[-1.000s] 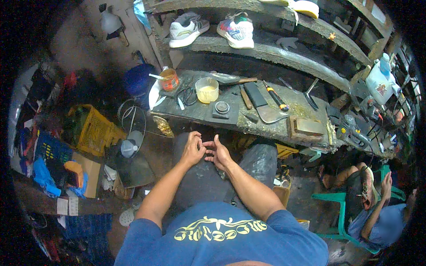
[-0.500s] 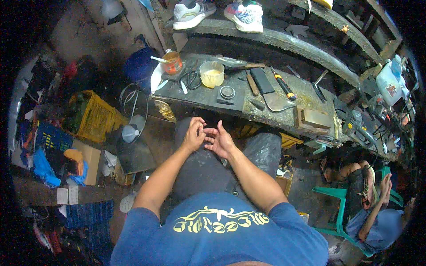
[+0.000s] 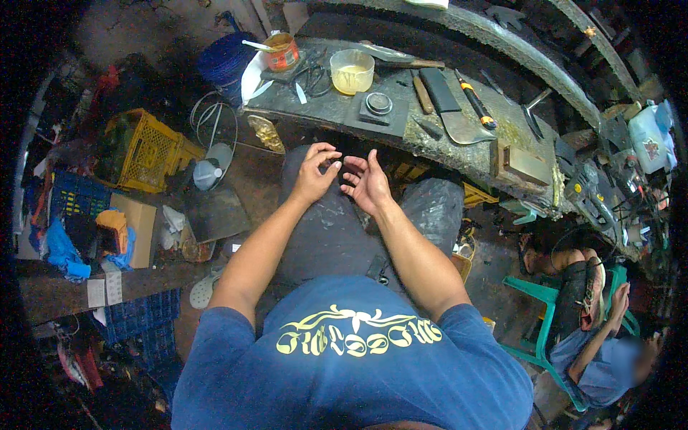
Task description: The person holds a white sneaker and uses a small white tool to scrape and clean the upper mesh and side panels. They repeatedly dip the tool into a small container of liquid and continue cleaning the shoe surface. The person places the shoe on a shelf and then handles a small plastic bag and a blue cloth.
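Both my hands are held over my dark-trousered lap, just short of the workbench (image 3: pixel 287 106). My left hand (image 3: pixel 315 174) has its fingers bent toward the right, with the thumb apart from them and nothing seen between. Facing it across a small gap, my right hand (image 3: pixel 368 185) has thumb raised and fingers loosely spread, and it too is bare. Closest on the bench are a round metal tin (image 3: pixel 378 104) on a dark block and a clear tub (image 3: pixel 352 74) of yellowish paste.
Along the bench lie scissors (image 3: pixel 312 76), a wide-bladed knife (image 3: pixel 466 130), an orange-black cutter (image 3: pixel 476 104) and a sharpening block (image 3: pixel 528 166). An orange can (image 3: pixel 282 53) stands at its far left. A yellow crate (image 3: pixel 143 154) is to the left; another person sits on a green chair (image 3: pixel 548 322) at right.
My hands, which were touching at the fingertips, have drawn slightly apart. The view has shifted, so the bench and shelf sit higher in the picture.
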Tool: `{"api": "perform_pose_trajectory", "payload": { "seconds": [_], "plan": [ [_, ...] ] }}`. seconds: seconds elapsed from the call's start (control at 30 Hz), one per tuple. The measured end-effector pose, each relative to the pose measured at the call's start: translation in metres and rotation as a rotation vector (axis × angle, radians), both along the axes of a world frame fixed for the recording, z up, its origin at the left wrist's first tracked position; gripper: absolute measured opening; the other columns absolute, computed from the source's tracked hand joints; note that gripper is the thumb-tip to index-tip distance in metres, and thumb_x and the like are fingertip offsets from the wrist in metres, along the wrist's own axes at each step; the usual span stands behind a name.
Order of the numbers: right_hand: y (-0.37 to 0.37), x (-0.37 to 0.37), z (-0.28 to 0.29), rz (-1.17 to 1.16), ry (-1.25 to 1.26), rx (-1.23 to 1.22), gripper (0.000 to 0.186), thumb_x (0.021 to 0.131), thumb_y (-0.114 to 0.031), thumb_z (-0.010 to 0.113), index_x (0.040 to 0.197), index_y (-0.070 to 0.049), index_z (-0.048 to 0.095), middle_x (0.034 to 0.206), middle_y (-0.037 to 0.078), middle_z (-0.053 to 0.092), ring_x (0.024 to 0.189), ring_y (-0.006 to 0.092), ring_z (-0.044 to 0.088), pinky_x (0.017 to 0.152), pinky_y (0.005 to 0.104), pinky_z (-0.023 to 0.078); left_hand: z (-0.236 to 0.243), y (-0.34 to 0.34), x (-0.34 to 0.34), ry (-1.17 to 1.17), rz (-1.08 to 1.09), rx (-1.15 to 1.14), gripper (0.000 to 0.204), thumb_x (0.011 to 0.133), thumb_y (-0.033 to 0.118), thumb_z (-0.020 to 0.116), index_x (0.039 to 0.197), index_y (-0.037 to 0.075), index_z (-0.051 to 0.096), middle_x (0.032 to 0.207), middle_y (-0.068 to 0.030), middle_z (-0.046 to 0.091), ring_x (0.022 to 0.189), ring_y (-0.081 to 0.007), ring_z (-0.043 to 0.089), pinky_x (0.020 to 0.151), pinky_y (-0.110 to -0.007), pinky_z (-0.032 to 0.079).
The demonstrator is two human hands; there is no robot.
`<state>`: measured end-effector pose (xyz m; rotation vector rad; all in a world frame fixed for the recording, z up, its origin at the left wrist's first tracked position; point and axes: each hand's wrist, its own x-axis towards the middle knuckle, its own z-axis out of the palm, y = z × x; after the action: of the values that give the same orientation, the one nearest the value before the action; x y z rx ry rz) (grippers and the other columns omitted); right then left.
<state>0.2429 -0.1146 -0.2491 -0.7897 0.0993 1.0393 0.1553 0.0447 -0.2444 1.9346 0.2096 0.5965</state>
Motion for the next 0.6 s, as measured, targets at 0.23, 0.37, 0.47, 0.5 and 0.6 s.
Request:
{"api": "perform_pose_trajectory", "payload": {
  "seconds": [0.23,0.37,0.47,0.5,0.6],
  "plan": [
    [0.0,-0.004,0.003,0.018,-0.092,-0.035,0.07,0.104,-0.07,0.038,0.12,-0.008,0.067,0.11,0.004,0.063,0.088,0.0152,0.058,0.072,0.0361,0.056,-0.006,0.002,0.0,0.01,0.003,0.056,0.019,0.089,0.009,0.077,0.107,0.005,0.077,0.125,-0.0121,0.062,0.12,-0.0257,0.06,0.099,-0.036,0.05],
    [0.004,-0.006,0.0,0.009,-0.283,-0.171,0.065,0.107,-0.063,0.038,0.115,-0.006,0.068,0.111,0.004,0.061,0.09,0.0145,0.057,0.07,0.0326,0.056,-0.012,0.005,0.001,0.0,0.005,0.074,0.014,0.09,0.01,0.075,0.101,0.001,0.075,0.125,-0.0128,0.06,0.111,-0.0249,0.063,0.091,-0.035,0.053],
    [0.009,-0.007,-0.004,-0.014,-0.537,-0.381,0.068,0.106,-0.064,0.039,0.111,-0.004,0.071,0.104,0.004,0.061,0.088,0.0137,0.055,0.063,0.0297,0.058,-0.013,0.005,0.001,0.04,0.015,0.162,0.012,0.092,0.011,0.07,0.096,-0.001,0.072,0.126,-0.0152,0.059,0.111,-0.0276,0.063,0.09,-0.037,0.053],
    [0.011,-0.008,-0.006,-0.049,-0.664,-0.48,0.07,0.105,-0.067,0.039,0.108,-0.006,0.072,0.095,0.006,0.061,0.083,0.0151,0.057,0.058,0.0312,0.056,-0.012,0.005,0.002,0.055,0.002,0.189,0.012,0.092,0.01,0.069,0.097,-0.001,0.071,0.127,-0.016,0.058,0.115,-0.0301,0.062,0.094,-0.039,0.052],
    [0.012,-0.008,-0.012,-0.069,-0.781,-0.54,0.069,0.104,-0.066,0.041,0.105,-0.005,0.072,0.086,0.006,0.059,0.078,0.0165,0.059,0.055,0.0317,0.055,-0.01,0.003,0.002,0.158,-0.023,0.216,0.013,0.092,0.009,0.068,0.098,-0.002,0.069,0.132,-0.0182,0.055,0.124,-0.0371,0.058,0.104,-0.043,0.047]
  ]
}}
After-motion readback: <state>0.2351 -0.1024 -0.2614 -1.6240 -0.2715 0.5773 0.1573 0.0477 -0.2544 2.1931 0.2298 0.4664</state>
